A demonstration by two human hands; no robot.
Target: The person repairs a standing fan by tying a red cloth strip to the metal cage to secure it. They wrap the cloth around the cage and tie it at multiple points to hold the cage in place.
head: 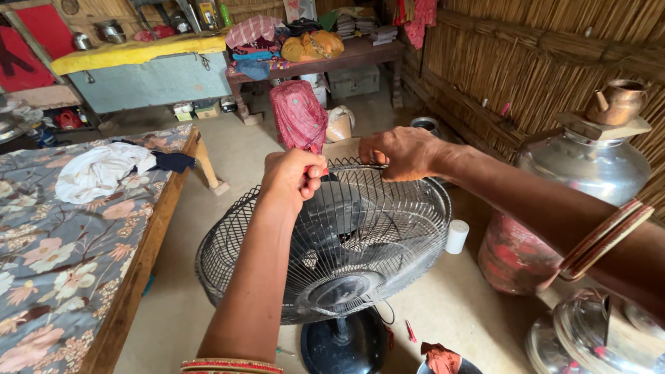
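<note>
Gripping the fan guard [360,235] at its far rim, my left hand [291,179] closed on a red-handled tool while my right hand [398,154] pinched the wire; I judged a slip could jab my fingers or tip the fan toward the white cylinder [456,236] beside the guard.

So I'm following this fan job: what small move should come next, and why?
Probably work the top rim of the fan grille loose. The right hand pinches the rim's upper edge, while the left hand holds a small red-handled tool against the wires beside it, so the fastening there seems the point in hand.
</note>
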